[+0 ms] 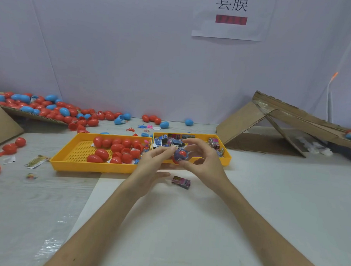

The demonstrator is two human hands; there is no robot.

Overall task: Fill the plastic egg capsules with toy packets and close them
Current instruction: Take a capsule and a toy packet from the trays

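Holding a red plastic egg capsule (pixel 180 154) partly covered by a purple printed wrapper, a person's left hand (pixel 152 164) and right hand (pixel 204 162) pinch it between curled fingers (pixel 164 150) over the front rim of a yellow plastic tray (pixel 219 162) of packets. A small printed toy packet (pixel 181 182) lies on the pale worktop (pixel 186 223) just below.

I see smooth, glossy plastic on the red egg capsules (pixel 102 153), duller moulded plastic on the perforated yellow tray (pixel 88 166), shiny printed wrap on the held egg capsule (pixel 180 154) and the toy packet (pixel 181 182), rough brown cardboard (pixel 243 119) patched with glossy tape (pixel 263 104), and a smooth, matt pale surface (pixel 268 187).
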